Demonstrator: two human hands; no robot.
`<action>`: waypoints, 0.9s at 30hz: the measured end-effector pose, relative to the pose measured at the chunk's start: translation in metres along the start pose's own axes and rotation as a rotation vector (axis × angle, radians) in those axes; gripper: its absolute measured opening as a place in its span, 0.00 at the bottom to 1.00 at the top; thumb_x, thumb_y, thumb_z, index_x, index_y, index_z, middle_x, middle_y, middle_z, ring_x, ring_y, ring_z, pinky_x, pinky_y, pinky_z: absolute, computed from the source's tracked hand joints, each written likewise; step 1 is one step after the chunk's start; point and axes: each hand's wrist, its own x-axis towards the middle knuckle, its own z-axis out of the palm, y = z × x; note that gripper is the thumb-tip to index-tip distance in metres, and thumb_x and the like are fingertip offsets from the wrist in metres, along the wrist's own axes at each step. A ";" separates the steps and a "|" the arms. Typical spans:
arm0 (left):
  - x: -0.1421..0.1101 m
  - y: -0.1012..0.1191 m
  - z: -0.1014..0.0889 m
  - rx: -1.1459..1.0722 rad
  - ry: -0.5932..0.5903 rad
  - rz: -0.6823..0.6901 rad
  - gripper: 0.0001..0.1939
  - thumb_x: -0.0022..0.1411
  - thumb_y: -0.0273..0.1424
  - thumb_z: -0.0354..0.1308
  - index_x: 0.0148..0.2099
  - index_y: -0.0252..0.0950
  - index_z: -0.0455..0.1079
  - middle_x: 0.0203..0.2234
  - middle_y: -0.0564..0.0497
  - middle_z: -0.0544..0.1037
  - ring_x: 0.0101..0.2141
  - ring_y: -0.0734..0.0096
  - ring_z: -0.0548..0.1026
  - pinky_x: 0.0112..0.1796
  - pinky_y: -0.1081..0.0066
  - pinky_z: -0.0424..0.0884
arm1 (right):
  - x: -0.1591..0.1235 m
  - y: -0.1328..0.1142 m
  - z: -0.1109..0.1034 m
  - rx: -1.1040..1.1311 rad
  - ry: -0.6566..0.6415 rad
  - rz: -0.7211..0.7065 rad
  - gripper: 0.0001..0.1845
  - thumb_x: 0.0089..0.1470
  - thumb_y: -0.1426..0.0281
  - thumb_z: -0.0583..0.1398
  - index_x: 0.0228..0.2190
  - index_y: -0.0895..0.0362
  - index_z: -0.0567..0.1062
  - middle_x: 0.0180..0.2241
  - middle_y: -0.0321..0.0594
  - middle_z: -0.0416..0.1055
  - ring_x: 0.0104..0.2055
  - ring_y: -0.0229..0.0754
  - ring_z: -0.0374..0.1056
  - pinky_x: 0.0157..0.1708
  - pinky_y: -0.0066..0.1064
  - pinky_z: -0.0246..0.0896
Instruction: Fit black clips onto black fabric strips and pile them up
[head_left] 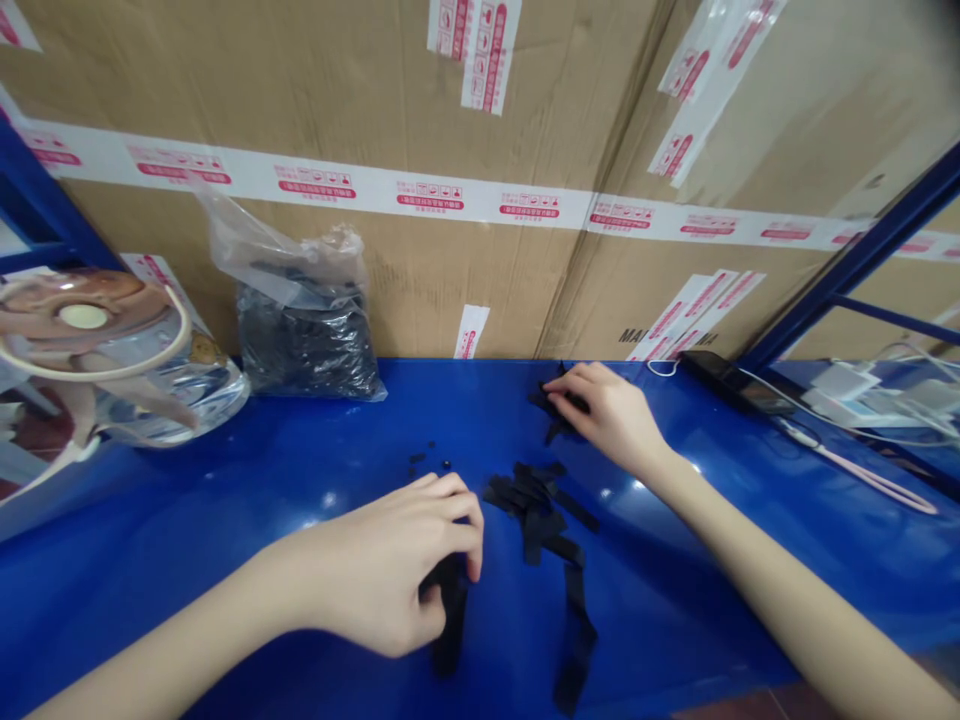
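Near the front of the blue table, my left hand (409, 565) is curled round a black fabric strip (450, 640), which hangs out below the fingers and seems to lie on the tabletop. Farther back, my right hand (604, 410) is closed over a small dark pile of black pieces (553, 428); its fingertips pinch at them, and the exact piece is hidden. Between the hands lies a loose heap of short black strips (529, 500). A longer, creased black strip (576, 640) trails from that heap toward the table's front edge.
A clear bag of black material (307, 340) leans against cardboard boxes (450, 110) at the back. A large transparent jug (187, 390) stands at left. A dark phone-like object (712, 380), a pink strap (877, 475) and white cables lie at right. Tiny black bits (417, 458) dot the table (322, 440).
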 end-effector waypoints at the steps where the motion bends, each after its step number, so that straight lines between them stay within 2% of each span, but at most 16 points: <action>1: 0.000 -0.001 0.001 0.013 0.011 -0.016 0.16 0.46 0.16 0.55 0.35 0.40 0.71 0.35 0.54 0.74 0.41 0.65 0.69 0.51 0.66 0.61 | -0.001 -0.009 -0.001 0.105 -0.078 -0.083 0.10 0.60 0.71 0.56 0.38 0.55 0.78 0.37 0.43 0.76 0.40 0.45 0.70 0.40 0.35 0.63; 3: 0.000 -0.006 0.003 0.038 0.032 -0.048 0.13 0.51 0.16 0.55 0.34 0.39 0.70 0.35 0.54 0.73 0.42 0.65 0.69 0.50 0.66 0.60 | -0.003 -0.025 -0.003 0.273 -0.248 -0.222 0.08 0.59 0.69 0.58 0.37 0.54 0.78 0.35 0.40 0.75 0.38 0.42 0.69 0.40 0.33 0.62; 5: 0.002 -0.012 0.005 0.060 0.041 -0.070 0.11 0.56 0.18 0.56 0.34 0.39 0.70 0.36 0.54 0.73 0.42 0.65 0.68 0.49 0.66 0.60 | -0.006 -0.037 -0.005 0.375 -0.365 -0.286 0.06 0.58 0.69 0.60 0.36 0.54 0.79 0.34 0.39 0.75 0.37 0.40 0.69 0.41 0.32 0.61; 10: 0.007 -0.023 0.010 0.083 0.070 -0.070 0.07 0.63 0.21 0.55 0.34 0.39 0.68 0.34 0.55 0.73 0.39 0.67 0.69 0.46 0.67 0.60 | -0.009 -0.047 -0.006 0.484 -0.530 -0.344 0.05 0.54 0.68 0.64 0.35 0.52 0.81 0.35 0.37 0.72 0.38 0.38 0.68 0.40 0.30 0.60; 13: 0.013 -0.024 0.011 0.003 0.120 -0.113 0.07 0.64 0.23 0.53 0.34 0.39 0.68 0.31 0.55 0.74 0.37 0.67 0.70 0.43 0.68 0.62 | -0.011 -0.046 -0.003 0.411 -0.539 -0.363 0.06 0.54 0.69 0.65 0.36 0.51 0.81 0.35 0.37 0.71 0.38 0.39 0.67 0.40 0.31 0.59; 17: 0.020 -0.025 0.010 -0.288 0.293 -0.267 0.03 0.61 0.28 0.57 0.34 0.38 0.66 0.29 0.56 0.75 0.32 0.69 0.72 0.36 0.71 0.65 | -0.014 -0.046 0.003 0.355 -0.505 -0.385 0.05 0.55 0.70 0.63 0.35 0.52 0.80 0.33 0.37 0.70 0.36 0.39 0.66 0.38 0.32 0.58; 20: 0.023 -0.027 0.007 -0.452 0.401 -0.344 0.07 0.57 0.32 0.61 0.32 0.38 0.66 0.25 0.57 0.76 0.30 0.70 0.72 0.36 0.71 0.65 | -0.016 -0.049 0.005 0.401 -0.464 -0.351 0.07 0.57 0.71 0.60 0.33 0.54 0.80 0.33 0.38 0.71 0.35 0.39 0.66 0.37 0.30 0.58; 23: 0.024 -0.029 0.005 -0.548 0.461 -0.353 0.08 0.55 0.34 0.62 0.33 0.38 0.67 0.24 0.57 0.76 0.30 0.69 0.73 0.37 0.69 0.65 | -0.017 -0.052 0.006 0.552 -0.403 -0.244 0.07 0.57 0.74 0.59 0.33 0.56 0.78 0.33 0.38 0.71 0.33 0.37 0.66 0.35 0.28 0.59; 27: 0.026 -0.028 0.005 -0.736 0.497 -0.347 0.07 0.57 0.35 0.60 0.34 0.37 0.69 0.28 0.53 0.77 0.31 0.69 0.74 0.35 0.71 0.66 | -0.017 -0.053 0.007 0.788 -0.353 -0.002 0.06 0.57 0.72 0.58 0.31 0.57 0.76 0.28 0.35 0.72 0.28 0.35 0.65 0.30 0.26 0.60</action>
